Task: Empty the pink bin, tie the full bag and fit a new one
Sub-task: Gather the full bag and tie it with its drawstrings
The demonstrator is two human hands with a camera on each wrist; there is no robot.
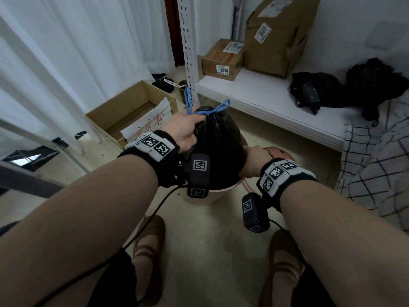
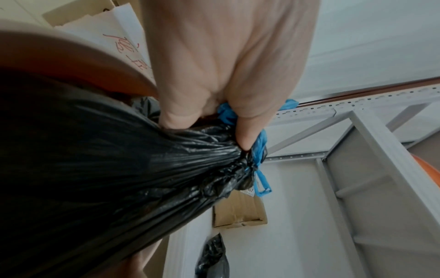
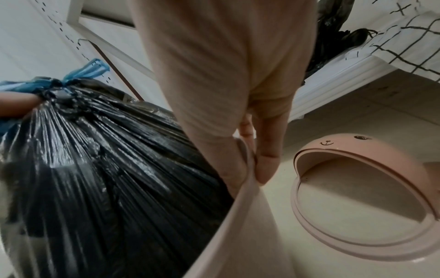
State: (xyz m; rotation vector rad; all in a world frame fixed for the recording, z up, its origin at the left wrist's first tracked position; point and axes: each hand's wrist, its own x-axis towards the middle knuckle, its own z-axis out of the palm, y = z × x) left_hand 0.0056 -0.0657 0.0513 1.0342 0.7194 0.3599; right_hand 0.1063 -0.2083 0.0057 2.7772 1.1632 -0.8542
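A full black bag (image 1: 218,149) stands tall out of the pink bin (image 1: 205,194) on the floor, its neck tied with a blue drawstring (image 1: 218,108). My left hand (image 1: 186,127) grips the gathered neck just under the knot; in the left wrist view the fingers (image 2: 247,131) curl round the blue string (image 2: 259,150) and black plastic (image 2: 142,178). My right hand (image 1: 254,160) pinches the bin's rim (image 3: 247,190), thumb inside against the bag (image 3: 107,169), fingers (image 3: 269,159) outside. The bin's pink ring lid (image 3: 364,199) lies on the floor to the right.
A white shelf (image 1: 265,100) behind the bin carries two cardboard boxes (image 1: 223,59) and crumpled black bags (image 1: 309,89). An open carton (image 1: 130,109) with a white sheet stands left. A checked cloth (image 1: 376,158) hangs at right. My two shoes (image 1: 150,247) stand on the floor below.
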